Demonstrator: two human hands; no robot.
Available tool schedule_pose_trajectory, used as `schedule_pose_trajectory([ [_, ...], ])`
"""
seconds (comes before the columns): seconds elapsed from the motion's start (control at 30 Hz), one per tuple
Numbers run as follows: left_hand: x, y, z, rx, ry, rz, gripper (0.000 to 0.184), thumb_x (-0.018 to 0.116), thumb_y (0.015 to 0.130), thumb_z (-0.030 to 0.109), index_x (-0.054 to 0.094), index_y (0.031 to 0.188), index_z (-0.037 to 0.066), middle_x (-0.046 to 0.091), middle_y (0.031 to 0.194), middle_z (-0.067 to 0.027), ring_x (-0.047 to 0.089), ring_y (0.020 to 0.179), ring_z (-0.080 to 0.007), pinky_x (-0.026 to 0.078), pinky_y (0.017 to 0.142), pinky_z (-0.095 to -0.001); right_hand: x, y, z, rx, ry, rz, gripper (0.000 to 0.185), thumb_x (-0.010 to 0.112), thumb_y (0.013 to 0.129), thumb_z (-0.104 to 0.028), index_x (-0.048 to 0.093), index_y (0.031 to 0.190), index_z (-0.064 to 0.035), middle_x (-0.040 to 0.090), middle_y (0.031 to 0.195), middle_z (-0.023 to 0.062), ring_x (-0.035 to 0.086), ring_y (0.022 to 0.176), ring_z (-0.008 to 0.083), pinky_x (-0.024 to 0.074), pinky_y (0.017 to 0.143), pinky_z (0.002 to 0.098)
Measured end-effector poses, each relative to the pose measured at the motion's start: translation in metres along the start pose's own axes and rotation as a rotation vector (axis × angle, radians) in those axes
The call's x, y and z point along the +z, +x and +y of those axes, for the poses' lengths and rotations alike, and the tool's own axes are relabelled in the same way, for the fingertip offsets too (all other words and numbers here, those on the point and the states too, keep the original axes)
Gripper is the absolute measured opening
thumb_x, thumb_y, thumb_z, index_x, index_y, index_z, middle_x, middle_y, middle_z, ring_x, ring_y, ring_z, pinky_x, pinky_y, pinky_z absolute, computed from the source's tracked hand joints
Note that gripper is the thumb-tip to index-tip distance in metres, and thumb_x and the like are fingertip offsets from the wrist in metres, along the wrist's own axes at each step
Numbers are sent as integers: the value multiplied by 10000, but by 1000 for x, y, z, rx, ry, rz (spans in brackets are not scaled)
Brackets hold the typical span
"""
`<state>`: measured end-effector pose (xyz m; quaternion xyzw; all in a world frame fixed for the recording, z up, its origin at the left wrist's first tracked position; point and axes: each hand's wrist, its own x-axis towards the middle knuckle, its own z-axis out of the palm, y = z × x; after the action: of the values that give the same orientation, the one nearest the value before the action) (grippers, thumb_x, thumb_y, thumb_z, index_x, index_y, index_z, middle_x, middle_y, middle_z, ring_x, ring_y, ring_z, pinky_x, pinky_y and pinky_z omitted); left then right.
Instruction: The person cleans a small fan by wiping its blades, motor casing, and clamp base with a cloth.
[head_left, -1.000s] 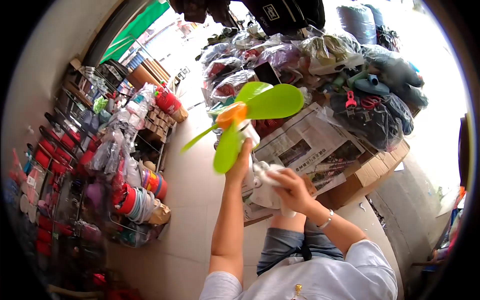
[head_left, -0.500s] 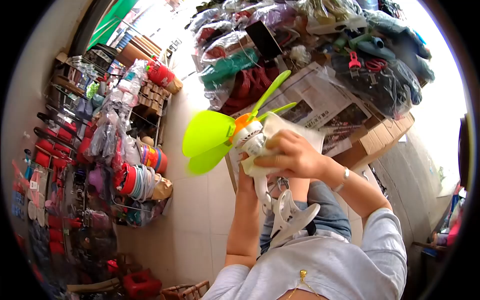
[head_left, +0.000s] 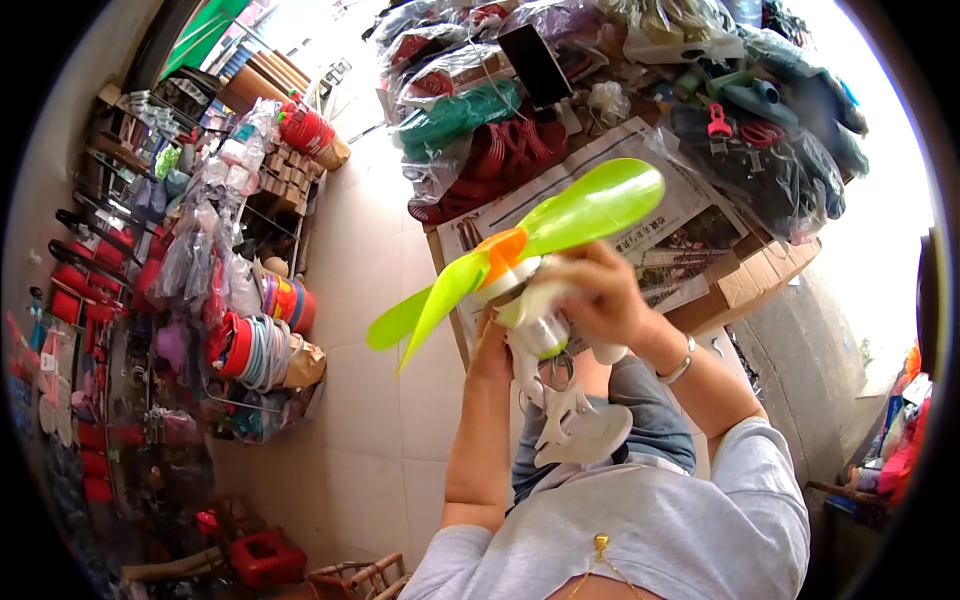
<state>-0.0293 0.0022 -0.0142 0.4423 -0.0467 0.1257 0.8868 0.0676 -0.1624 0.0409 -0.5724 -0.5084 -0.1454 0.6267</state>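
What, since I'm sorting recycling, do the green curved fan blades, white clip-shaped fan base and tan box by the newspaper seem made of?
Green curved fan blades: probably plastic, glossy; light reflects off smooth surfaces.
White clip-shaped fan base: likely hard plastic, smooth; curves look moulded.
Tan box: apparently cardboard, matte, with creased folds.

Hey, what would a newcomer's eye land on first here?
Probably the lime-green, paddle-shaped fan blades around an orange plastic hub, mid-view, on the white fan held in the bare left hand. Next, perhaps, the flat black rectangular device near the top, and the bright red, boxy item at lower left.
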Motion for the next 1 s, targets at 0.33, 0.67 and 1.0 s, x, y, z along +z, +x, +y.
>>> schedule_pose_trajectory([
  [0.33, -16, 39, -33, 165, 538, 69, 431, 547, 962, 350, 491, 1274, 59, 578, 1101, -88, 602, 1025, -206, 522, 892, -336, 5, 16, -8, -128, -125, -181, 372, 776, 739, -127, 718, 1106, -121, 578, 1072, 110, 567, 972, 300, 479, 853, 408],
  [0.67, -10, 4, -17, -10, -925, 260, 457, 553, 978, 363, 455, 1357, 127, 549, 1244, -65, 556, 1155, -186, 493, 979, -336, 46, -5, -15, -207, -104, -285, 522, 775, 611, -116, 707, 1120, -206, 562, 1119, 66, 531, 1027, 304, 453, 924, 425],
  [1.0, -18, 6, -30, 126, 33, 186, 465, 529, 984, 387, 440, 1360, 129, 525, 1272, -65, 530, 1181, -194, 459, 1009, -354, 63, 3, -1, -52, -44, -187, 375, 742, 740, -129, 718, 1114, -155, 559, 1105, 106, 529, 1000, 312, 456, 901, 430],
])
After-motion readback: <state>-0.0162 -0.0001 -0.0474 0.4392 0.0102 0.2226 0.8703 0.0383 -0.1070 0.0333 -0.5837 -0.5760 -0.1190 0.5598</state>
